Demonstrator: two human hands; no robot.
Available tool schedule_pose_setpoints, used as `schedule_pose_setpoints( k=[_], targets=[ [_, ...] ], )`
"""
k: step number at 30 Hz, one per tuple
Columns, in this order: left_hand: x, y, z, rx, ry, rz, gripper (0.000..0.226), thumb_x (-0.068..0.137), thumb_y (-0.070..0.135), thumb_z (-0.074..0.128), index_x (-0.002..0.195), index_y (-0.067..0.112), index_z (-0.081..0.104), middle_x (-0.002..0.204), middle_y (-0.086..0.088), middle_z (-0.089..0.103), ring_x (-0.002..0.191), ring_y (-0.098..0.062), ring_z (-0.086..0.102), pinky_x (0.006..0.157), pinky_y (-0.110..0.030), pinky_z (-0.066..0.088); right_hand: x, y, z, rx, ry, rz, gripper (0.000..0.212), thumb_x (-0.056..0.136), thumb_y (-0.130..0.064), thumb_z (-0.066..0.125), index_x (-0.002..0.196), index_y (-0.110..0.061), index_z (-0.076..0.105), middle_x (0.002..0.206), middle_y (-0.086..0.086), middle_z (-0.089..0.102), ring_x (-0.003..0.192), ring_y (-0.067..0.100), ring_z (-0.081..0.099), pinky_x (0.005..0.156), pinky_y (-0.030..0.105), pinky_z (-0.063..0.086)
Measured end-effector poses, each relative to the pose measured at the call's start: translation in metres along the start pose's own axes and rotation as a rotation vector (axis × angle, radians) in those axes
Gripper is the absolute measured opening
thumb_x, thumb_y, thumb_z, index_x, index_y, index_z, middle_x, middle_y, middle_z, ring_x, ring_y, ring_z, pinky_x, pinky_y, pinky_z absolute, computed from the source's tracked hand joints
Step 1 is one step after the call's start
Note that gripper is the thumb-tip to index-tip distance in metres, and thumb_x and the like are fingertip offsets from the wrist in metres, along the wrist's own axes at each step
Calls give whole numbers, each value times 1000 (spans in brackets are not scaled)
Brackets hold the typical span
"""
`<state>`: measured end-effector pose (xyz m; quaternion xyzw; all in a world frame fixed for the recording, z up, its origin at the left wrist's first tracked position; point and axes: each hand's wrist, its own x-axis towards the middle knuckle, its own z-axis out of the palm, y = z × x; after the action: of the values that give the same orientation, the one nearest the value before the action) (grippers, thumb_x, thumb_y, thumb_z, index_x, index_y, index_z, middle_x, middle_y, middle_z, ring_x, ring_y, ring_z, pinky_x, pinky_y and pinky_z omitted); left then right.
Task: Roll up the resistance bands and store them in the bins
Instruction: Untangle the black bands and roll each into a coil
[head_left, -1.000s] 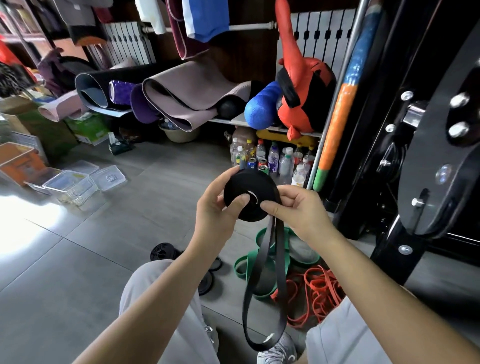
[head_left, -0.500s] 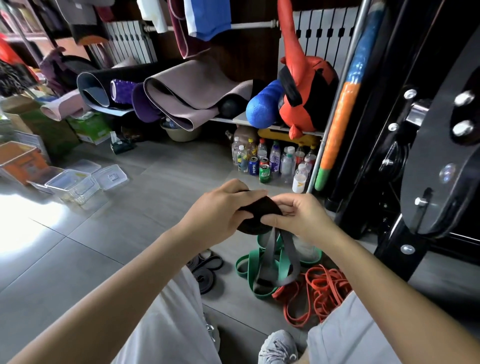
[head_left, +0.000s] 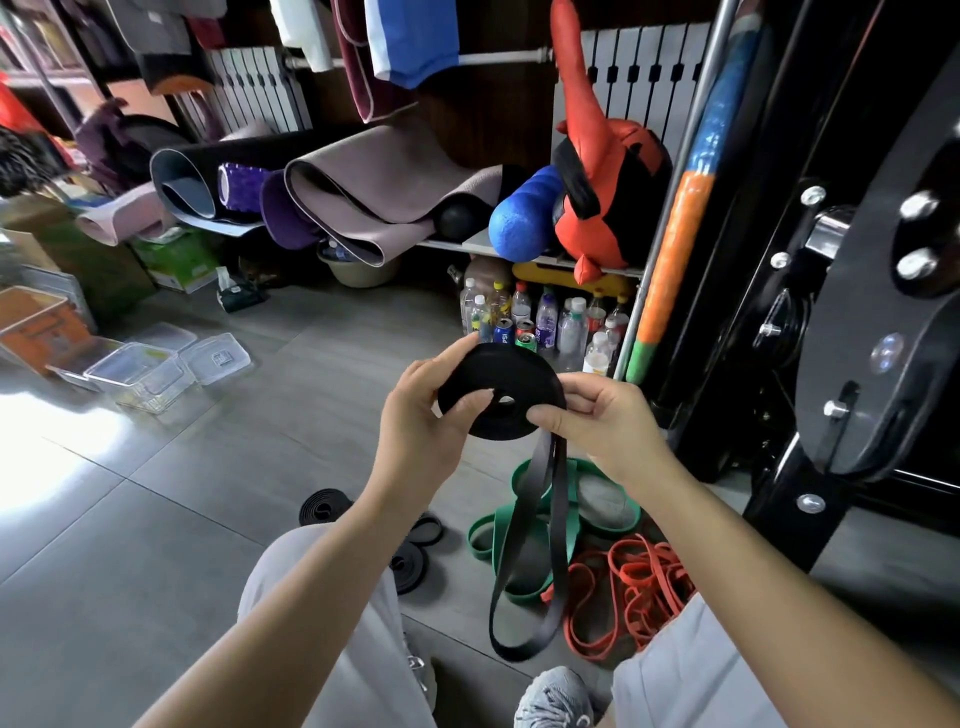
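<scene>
Grey floor tiles (head_left: 156, 519) lie wide and open beyond our left hand (head_left: 415, 431), while the black rack frame (head_left: 857, 364) crowds close beside our right hand (head_left: 608, 426). Clear bins (head_left: 140, 371) sit well off to the left. We grip the black band coil (head_left: 506, 376) in both hands, thumbs on its face. Its loose tail hangs below, over green bands (head_left: 483, 530) and red bands (head_left: 623, 587). Just beyond the coil, a blue can (head_left: 503, 331) reads "PSI".

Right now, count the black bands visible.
4: one part-rolled band between left hand and right hand; one roll on the floor left of the left forearm; two rolls right of it. More may be hidden.
</scene>
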<state>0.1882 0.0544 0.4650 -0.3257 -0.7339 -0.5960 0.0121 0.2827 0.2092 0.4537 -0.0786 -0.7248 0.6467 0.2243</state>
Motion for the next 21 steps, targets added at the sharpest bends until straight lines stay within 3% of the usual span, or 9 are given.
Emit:
schedule_pose_setpoints(
  k=[2, 4, 8, 10, 12, 16, 19, 21],
  targets=[
    [-6, 1, 5, -176, 5, -95, 50, 73, 17, 68, 103, 57, 59, 104, 10, 66, 101, -20, 62, 89, -48, 51, -1, -2, 1, -10, 8, -30, 26, 73, 0, 73, 88, -21, 69, 79, -11, 74, 80, 7, 70, 74, 19, 54],
    [-9, 3, 2, -126, -49, -88, 44, 74, 18, 66, 103, 51, 58, 104, 14, 62, 102, -21, 60, 87, -50, 52, -3, -3, 0, -48, -5, -37, 27, 74, 1, 72, 88, -22, 69, 78, -12, 74, 79, 7, 70, 73, 18, 53],
    [-4, 9, -12, 474, -239, 287, 57, 81, 16, 69, 131, 26, 44, 128, 0, 42, 116, -21, 47, 96, -41, 47, -3, -3, -3, -245, -35, -18, 35, 72, -6, 78, 84, -37, 68, 79, -12, 74, 80, 8, 70, 81, 34, 57],
    [-2, 19, -13, 736, -384, 484, 67, 82, 16, 68, 137, 33, 34, 135, -1, 42, 121, -26, 45, 89, -42, 48, -3, -5, -2, -360, -72, 3, 33, 71, -13, 80, 80, -42, 67, 79, -14, 73, 81, 4, 69, 82, 36, 56],
    [1, 27, -9, 923, -519, 514, 63, 88, 19, 59, 140, 40, 30, 131, 2, 46, 117, -24, 47, 81, -39, 52, -2, -6, 0, -371, -81, 1, 34, 69, -16, 81, 81, -45, 68, 81, -16, 73, 81, 1, 68, 82, 34, 55],
    [13, 30, -15, 815, -521, 411, 50, 92, 17, 50, 137, 38, 42, 122, 1, 51, 104, -20, 53, 77, -30, 43, 0, -9, -2, -249, -40, 7, 39, 69, -13, 82, 86, -45, 67, 88, -14, 73, 87, 4, 68, 83, 31, 54],
    [17, 26, -18, 665, -436, 441, 47, 85, 16, 50, 130, 28, 54, 115, -2, 56, 99, -24, 58, 79, -32, 48, 3, -9, -9, -251, -91, 20, 39, 69, -7, 80, 88, -39, 67, 84, -21, 71, 86, -2, 66, 83, 19, 50],
    [20, 20, -19, 610, -378, 423, 47, 83, 13, 54, 128, 26, 57, 112, 2, 57, 100, -21, 58, 81, -32, 49, 5, -8, -12, -220, -113, 44, 39, 69, -2, 78, 87, -35, 67, 80, -22, 71, 84, -1, 67, 84, 20, 50]
  ],
)
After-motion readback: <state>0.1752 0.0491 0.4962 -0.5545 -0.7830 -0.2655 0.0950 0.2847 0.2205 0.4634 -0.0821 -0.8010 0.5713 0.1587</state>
